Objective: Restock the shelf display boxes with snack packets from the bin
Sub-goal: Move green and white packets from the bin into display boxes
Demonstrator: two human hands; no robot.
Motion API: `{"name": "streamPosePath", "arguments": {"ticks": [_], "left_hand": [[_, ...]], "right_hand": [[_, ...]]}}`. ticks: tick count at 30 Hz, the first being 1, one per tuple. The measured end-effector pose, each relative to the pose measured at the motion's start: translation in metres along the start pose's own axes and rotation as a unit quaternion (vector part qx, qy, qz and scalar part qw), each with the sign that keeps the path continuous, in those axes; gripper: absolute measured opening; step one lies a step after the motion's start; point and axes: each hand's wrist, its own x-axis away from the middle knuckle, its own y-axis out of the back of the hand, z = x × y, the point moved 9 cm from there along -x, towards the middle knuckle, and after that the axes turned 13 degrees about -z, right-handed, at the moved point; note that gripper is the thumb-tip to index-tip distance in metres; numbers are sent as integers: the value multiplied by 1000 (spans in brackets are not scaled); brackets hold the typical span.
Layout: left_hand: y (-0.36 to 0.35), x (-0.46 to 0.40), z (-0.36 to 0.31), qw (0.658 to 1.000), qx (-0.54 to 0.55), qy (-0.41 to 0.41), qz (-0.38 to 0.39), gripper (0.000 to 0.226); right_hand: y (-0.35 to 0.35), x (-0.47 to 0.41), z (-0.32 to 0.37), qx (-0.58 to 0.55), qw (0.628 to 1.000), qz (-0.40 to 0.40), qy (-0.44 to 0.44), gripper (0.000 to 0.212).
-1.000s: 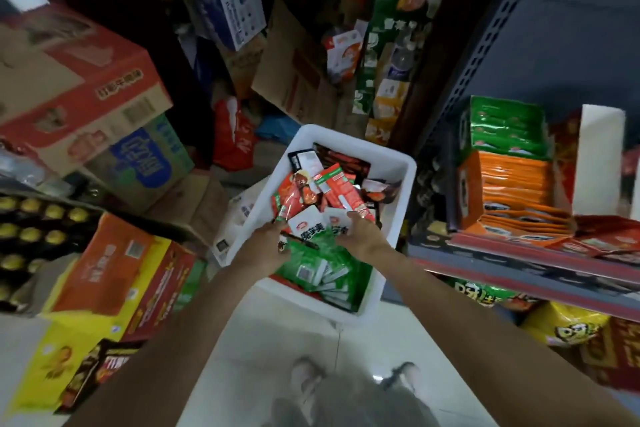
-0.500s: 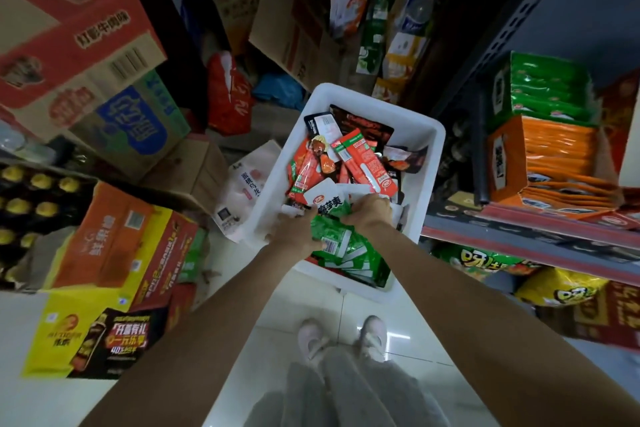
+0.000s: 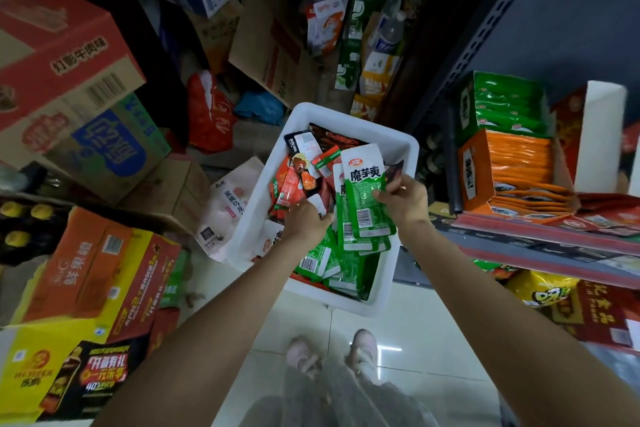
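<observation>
Right hand (image 3: 403,199): fingers curled, pinching the right edge of a small stack of green packets (image 3: 363,198), held upright above the bin (image 3: 349,118). Front packet has a white top with green print; how many packets sit behind it cannot be counted, only edges show.

Left hand (image 3: 306,222): seen from the back, fingers bent onto the left edge of the same stack. Fingertips are hidden behind the packets, so the exact grip is unclear, though it appears to hold them.

Bin: white, on the floor (image 3: 415,333) between the two arms. More green packets lie in its near end, partly hidden by the held stack; red packets (image 3: 289,184) and dark ones fill the far end, print too blurred to read.

Shelf (image 3: 540,246) at right: a green display box (image 3: 467,107) and an orange display box (image 3: 472,177), both holding rows of packets. A red box beyond them is cut off by the frame edge.

Left side: stacked cartons (image 3: 69,80), blurred at the edge. Shoes (image 3: 363,345) visible below.
</observation>
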Motion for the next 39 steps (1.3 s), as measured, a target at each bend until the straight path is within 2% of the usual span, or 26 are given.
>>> {"name": "streamPosePath", "arguments": {"ticks": [2,4,5,7,8,9,11,13,15,17,19,22,23,25,27,29,31,33,36,39], "left_hand": [[0,0,-6,1000,18,6,4,48],[4,2,-20,991,132,29,3,39],[6,5,-30,976,209,55,13,37],[-3,17,-56,915,373,123,93,39],[-7,25,-70,886,421,141,134,44],[-6,31,-87,875,440,132,154,48],[1,33,-116,894,422,66,138,42],[15,27,-150,930,360,-52,57,33],[21,29,-184,942,300,-152,1,31],[12,36,-218,949,231,-213,-15,36],[0,46,-253,950,165,-264,-26,41],[-19,57,-288,940,233,-247,37,50],[-23,56,-298,936,248,-246,32,48],[-32,50,-320,947,191,-257,-32,52],[-47,50,-350,955,178,-234,-30,60],[-69,57,-390,945,229,-233,31,43],[-85,63,-429,934,247,-254,44,26],[-96,62,-460,930,255,-264,12,25],[-113,65,-502,926,244,-283,-46,40],[-131,67,-537,926,227,-295,-63,31]], "right_hand": [[10,-3,5,-53,998,-5,-22,38],[16,-4,4,-111,992,7,-58,35],[19,-5,3,-137,987,12,-77,33],[27,-8,0,-171,980,15,-105,28],[32,-11,1,-173,979,9,-103,25],[40,-12,5,-173,981,-2,-90,23],[53,-15,17,-154,987,-10,-43,31],[61,-20,29,-119,993,10,-6,42],[66,-23,36,-128,989,65,-29,48],[78,-25,43,-194,971,116,-76,55],[107,-35,47,-241,959,114,-94,55],[163,-59,48,-302,943,91,-104,36],[181,-68,46,-320,937,91,-108,32],[214,-85,43,-347,926,96,-109,30],[248,-102,42,-365,923,88,-85,26],[284,-123,41,-360,930,68,-41,21],[319,-142,41,-342,938,56,0,17],[352,-162,40,-332,941,51,41,15],[399,-189,42,-288,950,37,110,14],[437,-217,40,-245,960,13,137,15]]}}
